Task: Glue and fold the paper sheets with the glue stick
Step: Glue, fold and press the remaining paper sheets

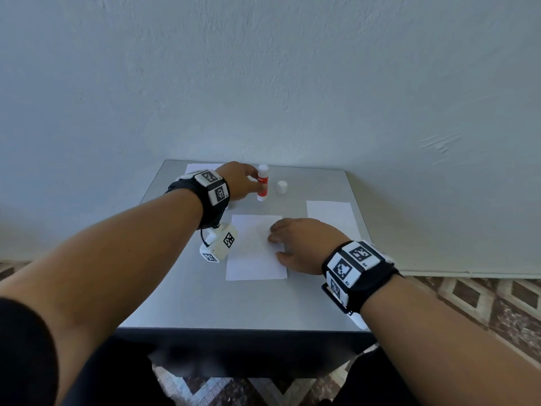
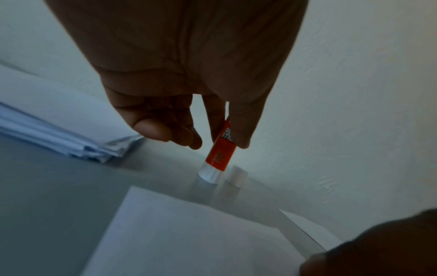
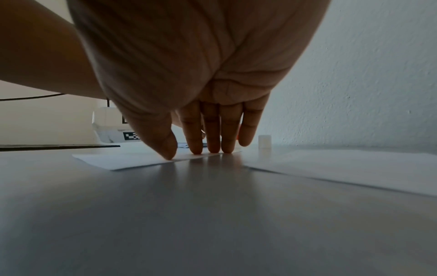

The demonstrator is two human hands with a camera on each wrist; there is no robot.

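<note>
The left hand [image 1: 240, 180] pinches the upright glue stick [image 1: 262, 183] at the far side of the grey table [image 1: 181, 300] — its white cap [image 1: 282, 187] stands just beside it. The right hand [image 1: 298, 244], fingers straight, presses on the middle paper sheet [image 1: 251, 259]; another sheet [image 1: 332, 215] lies to the right, a stack [image 2: 59, 134] far left.

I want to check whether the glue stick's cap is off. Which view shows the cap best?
Head view: the white cap stands apart on the table, right of the glue stick. Left wrist shows it blurred; right wrist shows it small beyond the fingertips.
</note>
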